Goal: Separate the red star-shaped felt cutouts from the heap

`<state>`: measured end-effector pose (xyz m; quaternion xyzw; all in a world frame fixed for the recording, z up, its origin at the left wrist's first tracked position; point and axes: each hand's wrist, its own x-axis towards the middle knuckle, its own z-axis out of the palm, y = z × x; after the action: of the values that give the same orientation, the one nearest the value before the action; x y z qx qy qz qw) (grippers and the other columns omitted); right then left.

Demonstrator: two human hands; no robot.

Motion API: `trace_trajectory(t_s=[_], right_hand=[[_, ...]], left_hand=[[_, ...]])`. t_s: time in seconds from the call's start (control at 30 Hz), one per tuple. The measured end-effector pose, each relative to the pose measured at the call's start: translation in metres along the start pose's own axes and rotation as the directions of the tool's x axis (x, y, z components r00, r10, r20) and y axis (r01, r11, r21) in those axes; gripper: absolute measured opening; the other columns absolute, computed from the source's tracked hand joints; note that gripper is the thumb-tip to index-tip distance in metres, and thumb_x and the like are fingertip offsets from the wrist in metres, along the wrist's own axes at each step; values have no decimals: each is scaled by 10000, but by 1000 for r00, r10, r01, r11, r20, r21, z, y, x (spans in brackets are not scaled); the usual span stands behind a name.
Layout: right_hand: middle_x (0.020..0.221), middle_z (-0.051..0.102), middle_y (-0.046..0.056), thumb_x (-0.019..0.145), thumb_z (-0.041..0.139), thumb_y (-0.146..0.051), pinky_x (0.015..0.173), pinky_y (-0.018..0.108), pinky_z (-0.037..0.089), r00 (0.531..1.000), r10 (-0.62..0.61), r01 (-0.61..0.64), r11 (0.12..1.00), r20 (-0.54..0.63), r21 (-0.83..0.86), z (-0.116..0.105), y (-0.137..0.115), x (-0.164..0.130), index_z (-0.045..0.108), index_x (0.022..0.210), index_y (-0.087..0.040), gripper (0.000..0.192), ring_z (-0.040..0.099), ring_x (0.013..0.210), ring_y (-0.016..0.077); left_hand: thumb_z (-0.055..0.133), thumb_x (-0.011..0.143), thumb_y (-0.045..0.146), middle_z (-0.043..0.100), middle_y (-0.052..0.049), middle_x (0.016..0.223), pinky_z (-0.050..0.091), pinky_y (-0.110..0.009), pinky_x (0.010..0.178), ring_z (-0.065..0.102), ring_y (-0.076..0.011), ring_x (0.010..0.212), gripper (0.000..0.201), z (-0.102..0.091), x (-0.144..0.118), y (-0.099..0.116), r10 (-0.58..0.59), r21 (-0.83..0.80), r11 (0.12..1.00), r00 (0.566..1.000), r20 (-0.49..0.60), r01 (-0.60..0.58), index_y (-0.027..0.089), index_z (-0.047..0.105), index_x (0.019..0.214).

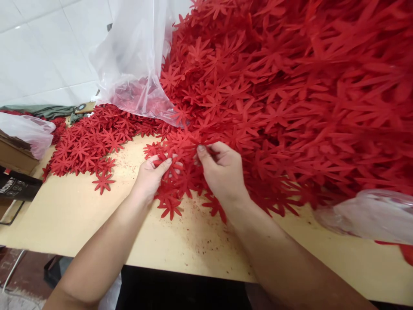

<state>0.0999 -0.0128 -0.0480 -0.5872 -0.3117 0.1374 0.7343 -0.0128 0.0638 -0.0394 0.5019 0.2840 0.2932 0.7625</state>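
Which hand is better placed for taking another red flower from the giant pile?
Probably the right: the right hand is beside the big pile of thin, red, fabric-looking flowers. The left hand sits farther from it, holding a red, many-petalled flower.

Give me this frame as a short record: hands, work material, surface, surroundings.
left hand: thumb over a red flower-shaped cutout
right hand: thumb and forefinger pinching a red petal
main stock: large heap of red cutouts, right of frame and beyond the hands
second stock: smaller pile at left
stray: single cutout at that pile's near edge
surface: pale tabletop, reddish crumbs scattered near the hands
packaging: translucent plastic bag behind the smaller pile
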Motion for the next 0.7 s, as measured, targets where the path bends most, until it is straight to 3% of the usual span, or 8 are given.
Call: trace_trajectory(t_s=[0.1,0.2,0.3,0.37,0.43,0.57,0.7], right_hand=[[506,475,-19,784,616,-527,444,271,366,997,-22,17,997,-69,-76,-10,4,8,491,584,-230,379,412,456,112],[551,483,5,829,526,-572,496,308,408,994,-77,56,968,-77,-244,-18,12,16,503,631,-234,392,448,505,141],[880,606,117,755,620,-574,732,427,487,955,-288,215,837,-70,-503,-20,19,18,596,926,-203,409,580,838,260],[1139,561,184,736,653,-542,896,505,442,903,-429,336,714,-4,-614,-19,20,17,544,1164,-178,573,524,1085,328],[1228,531,181,800,599,-468,966,528,398,870,-483,428,642,99,-636,-17,16,14,502,1251,-191,537,488,1163,326],[1080,608,122,847,543,-328,909,471,448,858,-489,483,662,158,-574,-14,4,9,593,1118,-225,294,557,1028,268],[979,639,97,777,637,-349,849,423,479,873,-410,487,757,265,-436,-4,2,1,618,1034,-219,288,587,932,245]], left_hand=[[798,570,407,644,12,535,435,-214,500,542,-81,453,332,-1,1,1,-8,38,999,999,-35,9,154,612,679],[796,565,447,595,27,469,375,-199,449,477,-57,394,367,-1,2,0,9,85,996,998,-57,-4,153,580,615],[808,545,450,569,42,444,338,-190,432,449,-46,380,387,-2,3,-1,13,89,996,996,-84,-5,155,566,612],[823,519,444,565,51,448,335,-188,432,449,-48,382,402,-2,3,-2,-7,84,996,995,-103,16,159,563,632],[839,489,440,568,57,461,357,-192,446,461,-53,394,424,-1,3,-1,-34,77,996,992,-122,44,161,564,651],[857,472,408,631,37,564,426,-206,522,539,-71,479,437,0,1,0,-55,56,996,986,-157,65,156,595,715],[840,524,389,591,53,518,351,-177,460,489,-50,444,386,-1,1,-2,-53,91,994,991,-120,64,157,596,714]])
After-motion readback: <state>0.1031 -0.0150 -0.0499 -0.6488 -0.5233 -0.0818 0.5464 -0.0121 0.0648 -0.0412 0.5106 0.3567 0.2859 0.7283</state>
